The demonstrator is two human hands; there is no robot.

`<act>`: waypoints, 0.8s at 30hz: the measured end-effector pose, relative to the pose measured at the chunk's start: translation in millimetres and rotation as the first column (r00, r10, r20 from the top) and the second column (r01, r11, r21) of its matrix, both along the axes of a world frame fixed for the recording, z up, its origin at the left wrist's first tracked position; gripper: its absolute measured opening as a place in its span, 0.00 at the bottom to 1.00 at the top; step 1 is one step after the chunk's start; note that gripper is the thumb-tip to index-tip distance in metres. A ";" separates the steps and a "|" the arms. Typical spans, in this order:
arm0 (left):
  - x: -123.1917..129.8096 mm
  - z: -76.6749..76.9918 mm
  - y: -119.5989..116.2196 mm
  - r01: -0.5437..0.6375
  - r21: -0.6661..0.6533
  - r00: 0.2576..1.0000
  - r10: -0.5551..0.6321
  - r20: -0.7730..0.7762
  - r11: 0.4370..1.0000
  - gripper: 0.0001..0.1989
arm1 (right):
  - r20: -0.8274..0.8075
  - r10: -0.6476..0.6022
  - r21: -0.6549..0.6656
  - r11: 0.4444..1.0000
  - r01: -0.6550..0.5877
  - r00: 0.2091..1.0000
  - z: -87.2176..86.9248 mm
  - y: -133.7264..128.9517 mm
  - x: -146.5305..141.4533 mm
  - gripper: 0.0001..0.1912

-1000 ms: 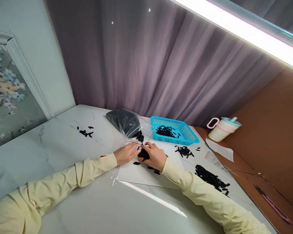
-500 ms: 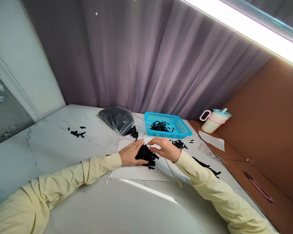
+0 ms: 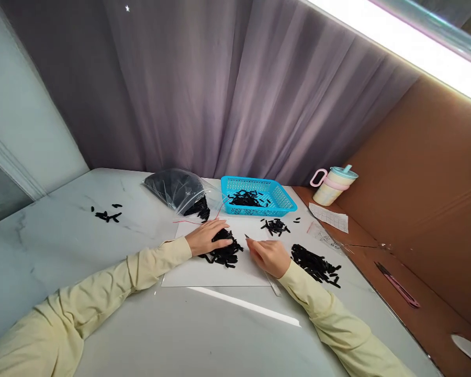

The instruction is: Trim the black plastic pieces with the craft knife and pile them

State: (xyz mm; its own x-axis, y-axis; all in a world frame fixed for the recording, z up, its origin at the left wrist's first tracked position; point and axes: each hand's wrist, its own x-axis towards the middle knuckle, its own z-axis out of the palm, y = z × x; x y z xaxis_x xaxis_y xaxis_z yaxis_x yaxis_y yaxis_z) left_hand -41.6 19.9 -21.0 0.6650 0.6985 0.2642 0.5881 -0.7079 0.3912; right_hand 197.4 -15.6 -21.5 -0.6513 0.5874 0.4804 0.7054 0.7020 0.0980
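My left hand [image 3: 209, 238] lies over the left side of a pile of small black elongated pieces [image 3: 226, 253], with its fingers stretched out and the thumb across the pile. The pile rests on a white sheet [image 3: 180, 276]. Just right of it, my right hand [image 3: 271, 256] is closed in a pinch. A small dark pointed piece [image 3: 247, 236] sticks out from its fingertips; the rest of it is hidden. A thin pale stick [image 3: 273, 286] lies below the right hand, its upper end covered. To the right of that hand is another black pile [image 3: 314, 263].
Behind the sheet are a clear bag [image 3: 176, 188] of black pieces and a blue basket [image 3: 259, 211] holding more. Smaller clusters lie at left [image 3: 108, 215] and right [image 3: 275, 226]. A cup [image 3: 333, 187], paper slip [image 3: 329, 217] and pink-handled tool [image 3: 398, 285] are at right.
The view has shifted, so things sit further left. My left hand has flattened, and the pile is more spread out. My right hand has drawn away from the pile and closed into a pinch.
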 end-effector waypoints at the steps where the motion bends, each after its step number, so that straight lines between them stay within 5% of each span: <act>1: -0.6 0.2 -0.3 0.017 0.009 1.000 -0.017 -0.004 1.000 0.27 | 0.000 0.007 0.010 1.000 -0.007 1.000 -2.3 -0.9 -1.3 0.14; 8: 0.3 19.0 -7.8 0.132 0.142 0.989 -0.121 -0.079 0.981 0.30 | -0.070 -0.044 0.053 0.997 0.048 0.997 -10.4 1.8 -1.4 0.12; 12: -2.6 33.0 12.2 -0.238 0.262 0.954 0.276 -0.117 0.935 0.15 | -0.084 -0.053 0.055 0.997 0.058 0.995 -11.1 1.8 -2.2 0.13; 15: 0.7 29.8 33.9 -0.432 0.270 0.869 0.477 -0.132 0.861 0.13 | -0.086 -0.060 0.053 0.996 0.065 0.994 -9.7 0.5 -4.1 0.15; 24: 12.8 0.1 48.9 -0.407 0.330 0.822 0.499 -0.275 0.852 0.11 | -0.082 -0.069 0.027 0.997 0.072 0.994 -9.0 0.4 -2.0 0.14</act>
